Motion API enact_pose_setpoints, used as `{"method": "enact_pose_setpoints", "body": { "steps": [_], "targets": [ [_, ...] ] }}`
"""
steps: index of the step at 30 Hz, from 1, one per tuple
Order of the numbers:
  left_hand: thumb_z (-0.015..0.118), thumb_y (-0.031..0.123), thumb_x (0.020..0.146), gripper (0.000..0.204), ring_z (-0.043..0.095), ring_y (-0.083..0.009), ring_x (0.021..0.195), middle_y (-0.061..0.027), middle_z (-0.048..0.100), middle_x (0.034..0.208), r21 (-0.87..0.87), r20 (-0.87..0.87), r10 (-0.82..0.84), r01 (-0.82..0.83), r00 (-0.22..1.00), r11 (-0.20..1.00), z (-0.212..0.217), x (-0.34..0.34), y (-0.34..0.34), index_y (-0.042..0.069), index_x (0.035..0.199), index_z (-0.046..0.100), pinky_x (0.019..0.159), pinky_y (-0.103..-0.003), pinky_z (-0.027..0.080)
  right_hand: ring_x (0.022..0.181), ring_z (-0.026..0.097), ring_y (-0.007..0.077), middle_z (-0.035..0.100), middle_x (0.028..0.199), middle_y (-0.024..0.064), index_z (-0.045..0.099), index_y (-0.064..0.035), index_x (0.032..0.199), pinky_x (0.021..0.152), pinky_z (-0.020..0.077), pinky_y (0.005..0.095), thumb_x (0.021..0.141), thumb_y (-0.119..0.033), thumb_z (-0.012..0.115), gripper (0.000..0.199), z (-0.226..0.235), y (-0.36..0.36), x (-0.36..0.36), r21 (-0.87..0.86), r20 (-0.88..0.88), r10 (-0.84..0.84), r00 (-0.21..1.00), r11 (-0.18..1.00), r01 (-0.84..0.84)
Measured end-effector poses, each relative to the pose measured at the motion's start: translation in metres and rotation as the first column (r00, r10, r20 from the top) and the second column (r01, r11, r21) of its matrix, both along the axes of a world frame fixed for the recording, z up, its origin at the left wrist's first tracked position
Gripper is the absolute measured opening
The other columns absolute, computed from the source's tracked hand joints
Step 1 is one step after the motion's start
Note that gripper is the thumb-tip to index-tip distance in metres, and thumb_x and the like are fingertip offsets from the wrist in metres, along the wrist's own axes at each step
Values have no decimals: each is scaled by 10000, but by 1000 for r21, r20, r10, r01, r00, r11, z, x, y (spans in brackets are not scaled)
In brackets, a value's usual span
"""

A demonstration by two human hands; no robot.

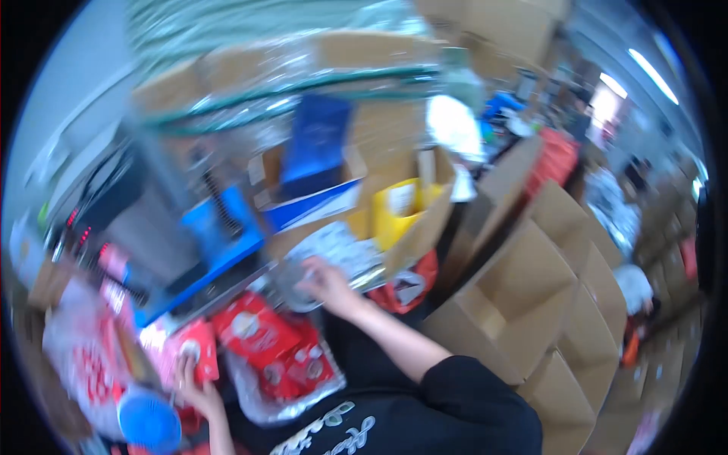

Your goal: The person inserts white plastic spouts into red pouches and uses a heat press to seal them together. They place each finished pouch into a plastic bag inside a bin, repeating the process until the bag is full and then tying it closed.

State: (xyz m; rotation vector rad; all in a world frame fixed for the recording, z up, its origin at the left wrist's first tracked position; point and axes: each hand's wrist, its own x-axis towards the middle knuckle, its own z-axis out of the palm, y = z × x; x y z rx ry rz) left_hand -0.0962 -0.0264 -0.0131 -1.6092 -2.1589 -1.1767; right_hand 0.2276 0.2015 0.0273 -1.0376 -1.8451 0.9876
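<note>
Left hand [196, 387]: fingers closed on red packet [199, 356], long axis upright.
Right hand [324, 282]: touches clear wrapped bundle [334, 250]; grip blurred, cannot tell.

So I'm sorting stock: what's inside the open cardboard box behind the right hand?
The open cardboard box shows a yellow container and a blue folder-like item. Its bottom is hidden by the flaps and blur.

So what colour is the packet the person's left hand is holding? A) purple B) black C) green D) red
D: the left hand grips a red packet low on the left, next to more red packets lying in clear wrap.
</note>
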Motion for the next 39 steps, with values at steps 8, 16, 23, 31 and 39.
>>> {"method": "enact_pose_setpoints", "body": {
  "steps": [8,16,23,31,39],
  "targets": [
    [744,100,851,192,656,-97,821,-72,735,887,-7,748,-86,138,659,990,66,79,19,-34,986,724,750,-257,510,907,574,115,643,1073,41,687,-54,1154,784,457,253,888,-24,657,269,47,-25,-13,-90,-87,242,966,964,-250],
    [731,119,874,169,635,-81,791,-78,733,893,-144,747,-123,339,654,930,12,114,11,-29,956,733,703,-260,503,942,621,172,703,1005,92,712,-41,1085,819,484,296,796,-103,758,299,67,-57,-58,-79,207,609,766,791,-607],
    [749,205,836,228,704,-274,717,-179,717,830,-163,777,-99,351,621,922,9,111,32,13,958,743,698,-354,523,934,639,144,704,980,76,706,-13,1064,834,492,276,808,-98,746,273,47,-49,-58,-298,-38,506,862,817,-493],
    [731,210,861,235,716,-270,736,-178,725,859,-121,669,-207,379,714,918,16,115,40,-1,964,740,694,-354,534,889,649,143,709,959,78,704,-9,1049,791,505,275,812,-92,748,255,55,-35,-46,-254,74,595,801,788,-561],
    [711,284,912,327,715,-175,809,-132,732,923,-126,953,44,260,301,957,47,111,75,-26,1014,694,702,-293,562,1135,611,251,669,1178,149,593,-14,1265,981,456,375,831,-184,763,496,49,-18,-43,58,95,280,955,956,-286]
  ]
}}
